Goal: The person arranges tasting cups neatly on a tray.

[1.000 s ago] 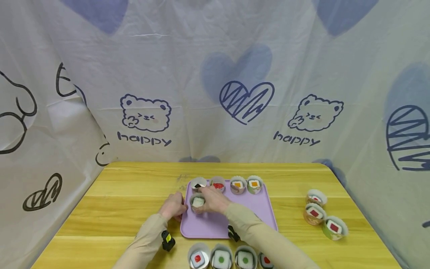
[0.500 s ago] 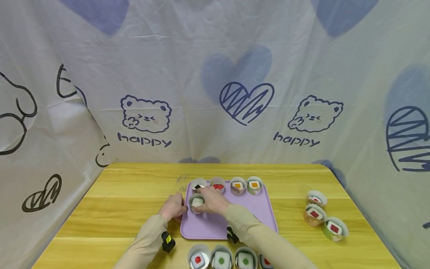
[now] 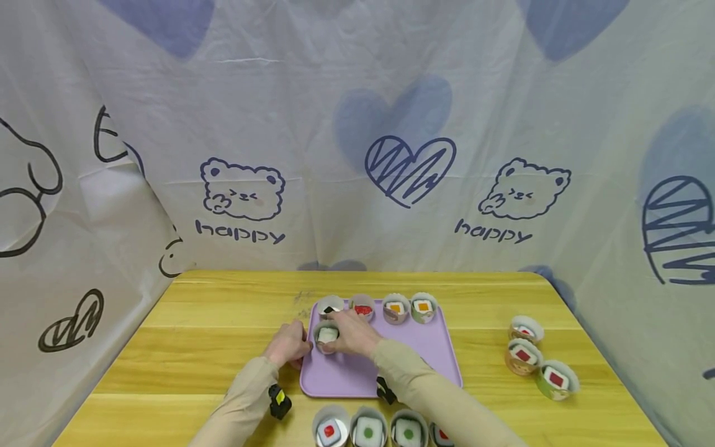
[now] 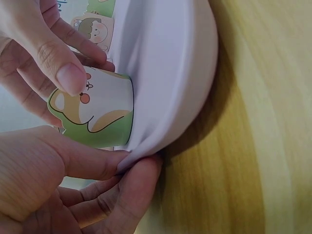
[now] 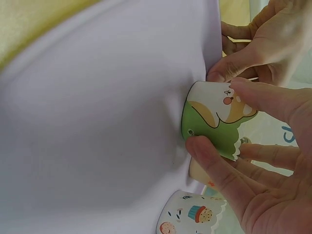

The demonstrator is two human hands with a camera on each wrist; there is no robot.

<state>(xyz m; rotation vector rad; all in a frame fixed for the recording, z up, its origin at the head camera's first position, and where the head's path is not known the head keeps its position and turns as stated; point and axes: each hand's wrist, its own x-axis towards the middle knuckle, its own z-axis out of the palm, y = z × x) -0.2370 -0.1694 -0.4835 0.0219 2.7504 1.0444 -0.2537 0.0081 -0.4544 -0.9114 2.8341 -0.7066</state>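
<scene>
My right hand (image 3: 354, 334) grips a paper baking cup (image 5: 214, 114) printed with a cartoon dog on green and white. In the head view, a pale, sushi-like piece (image 3: 328, 335) shows inside this cup, which stands at the left side of a lilac tray (image 3: 352, 376). At the tray's left edge, my left hand (image 3: 287, 343) pinches the rim (image 4: 139, 148) between thumb and forefinger, close to the cup. Behind the gripped cup, a cup with a black-topped filling (image 3: 329, 305) stands in the back left corner, partly covered by my right fingers.
Along the tray's back stand a cup with red filling (image 3: 363, 308) and two with orange-centred pieces (image 3: 395, 308). Three filled cups (image 3: 523, 355) stand on the wooden table (image 3: 218, 323) to the right. Several more (image 3: 368, 428) line the front; my right sleeve covers one partly.
The gripped cup has shifted slightly left on the tray with my right hand. My left hand has stayed at the tray's rim.
</scene>
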